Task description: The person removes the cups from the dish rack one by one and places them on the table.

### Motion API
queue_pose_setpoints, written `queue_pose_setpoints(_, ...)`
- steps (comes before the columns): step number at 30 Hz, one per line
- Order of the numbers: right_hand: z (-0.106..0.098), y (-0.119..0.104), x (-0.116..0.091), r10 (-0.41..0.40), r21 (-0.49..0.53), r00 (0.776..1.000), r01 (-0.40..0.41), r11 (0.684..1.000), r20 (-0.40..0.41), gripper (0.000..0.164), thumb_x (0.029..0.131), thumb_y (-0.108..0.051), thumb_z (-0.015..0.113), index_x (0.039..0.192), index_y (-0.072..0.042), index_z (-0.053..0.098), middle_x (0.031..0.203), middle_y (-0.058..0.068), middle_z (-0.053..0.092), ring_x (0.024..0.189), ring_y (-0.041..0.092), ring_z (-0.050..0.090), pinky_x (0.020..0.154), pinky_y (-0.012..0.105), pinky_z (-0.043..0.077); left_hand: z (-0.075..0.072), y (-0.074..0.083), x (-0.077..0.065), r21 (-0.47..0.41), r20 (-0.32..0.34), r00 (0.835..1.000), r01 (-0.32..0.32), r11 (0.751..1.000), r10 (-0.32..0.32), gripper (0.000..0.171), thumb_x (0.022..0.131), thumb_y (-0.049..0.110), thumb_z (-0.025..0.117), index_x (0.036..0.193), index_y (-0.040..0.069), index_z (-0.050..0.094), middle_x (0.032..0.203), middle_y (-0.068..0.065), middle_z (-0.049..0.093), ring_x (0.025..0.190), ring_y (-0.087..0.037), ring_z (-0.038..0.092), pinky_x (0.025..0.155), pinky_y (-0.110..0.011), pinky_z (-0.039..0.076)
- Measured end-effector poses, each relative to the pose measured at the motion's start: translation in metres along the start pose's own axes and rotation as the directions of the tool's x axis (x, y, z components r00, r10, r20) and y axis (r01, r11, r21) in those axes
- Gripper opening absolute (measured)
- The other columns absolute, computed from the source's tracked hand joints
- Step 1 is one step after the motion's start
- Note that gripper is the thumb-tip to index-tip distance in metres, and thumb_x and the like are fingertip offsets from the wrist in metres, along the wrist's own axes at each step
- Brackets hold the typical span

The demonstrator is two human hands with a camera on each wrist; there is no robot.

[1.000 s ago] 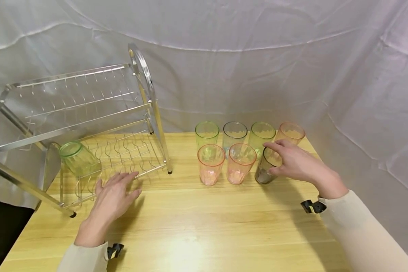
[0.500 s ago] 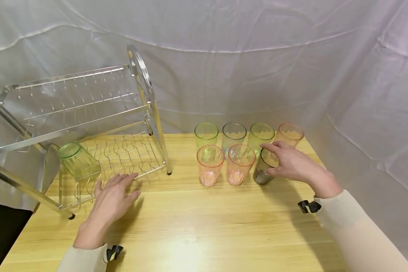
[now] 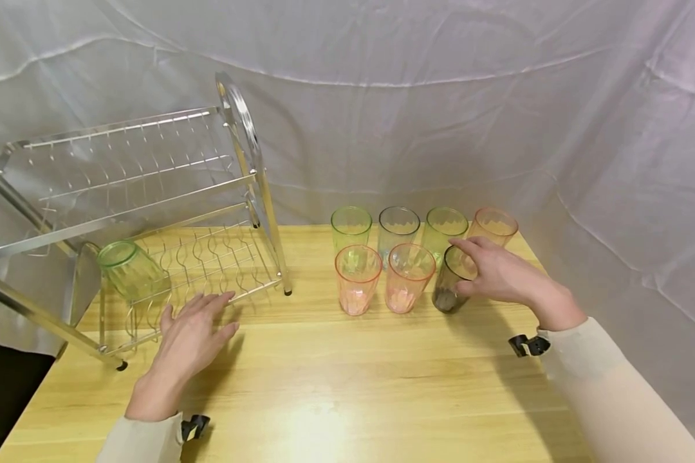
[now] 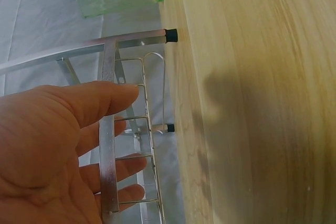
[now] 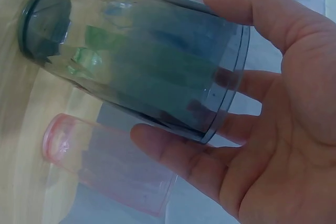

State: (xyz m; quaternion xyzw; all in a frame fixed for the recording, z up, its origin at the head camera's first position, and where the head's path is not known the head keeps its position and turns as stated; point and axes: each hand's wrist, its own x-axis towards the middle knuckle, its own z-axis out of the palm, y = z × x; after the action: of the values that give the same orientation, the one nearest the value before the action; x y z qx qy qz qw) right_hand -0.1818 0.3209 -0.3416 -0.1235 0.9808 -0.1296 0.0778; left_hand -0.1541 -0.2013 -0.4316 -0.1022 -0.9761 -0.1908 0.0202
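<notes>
My right hand (image 3: 502,273) holds a dark grey glass (image 3: 447,293) near its rim, thumb on one side and fingers on the other. In the right wrist view the glass (image 5: 142,59) is see-through and its base is near the wooden surface. My left hand (image 3: 188,335) lies palm down at the front rail of a metal dish rack (image 3: 274,235), its fingers extended and loosely spread. The left wrist view has the thumb and fingers on either side of a flat bar (image 4: 108,166); whether they touch it I cannot tell. A green glass (image 3: 136,275) lies tilted on the lower tier.
Pink glasses (image 3: 357,292) (image 3: 405,289) stand left of the grey one. Behind them is a row with a green glass (image 3: 347,239), a bluish glass (image 3: 395,238), a yellow-green glass (image 3: 440,239) and a pink glass (image 3: 495,233). A pale cloth (image 3: 394,135) hangs behind the wooden table (image 3: 336,386).
The view shifts very slightly. My right hand stays at the grey glass, with only a tiny movement, and the glass stands in about the same place. My left hand has not visibly moved.
</notes>
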Motion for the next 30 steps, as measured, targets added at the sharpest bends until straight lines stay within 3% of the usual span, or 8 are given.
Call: queue_pose_setpoints(30,-0.0029,0.0017,0.0009,0.006,0.013,1.000,-0.006,1.000,-0.006,0.089,0.091,-0.033,0.079,0.164,-0.007,0.035,0.158,0.033,0.039,0.130,0.050,0.058,0.107,0.068,0.047,0.0001,-0.0008,0.0014,-0.009,0.014,1.000,0.000,1.000,0.001,0.064,0.098,0.034,0.072,0.155,0.012,0.051,0.154,-0.030,0.050,0.147,-0.057,0.036,0.114,-0.085,0.008)
